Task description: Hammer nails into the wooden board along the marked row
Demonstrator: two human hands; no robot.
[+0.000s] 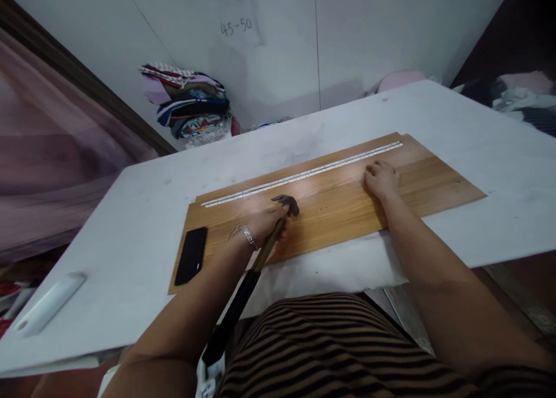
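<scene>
My left hand (266, 224) is wrapped round the neck of a claw hammer (260, 253), just under its dark metal head (286, 203). The hammer's black grip reaches back towards my body. The head rests over a long wooden board (330, 207) on the white table (130, 236). A short row of small nails (316, 212) dots the board just right of the head. My right hand (381, 179) lies on the board further right with its fingers curled under, near a thin white strip (304, 175) that runs along the board's far edge.
A black phone (191, 255) lies on the board's left end, with a few loose nails (233, 232) beside my left wrist. A white oblong object (47, 303) sits near the table's left edge. Folded clothes (191, 105) are stacked against the wall behind.
</scene>
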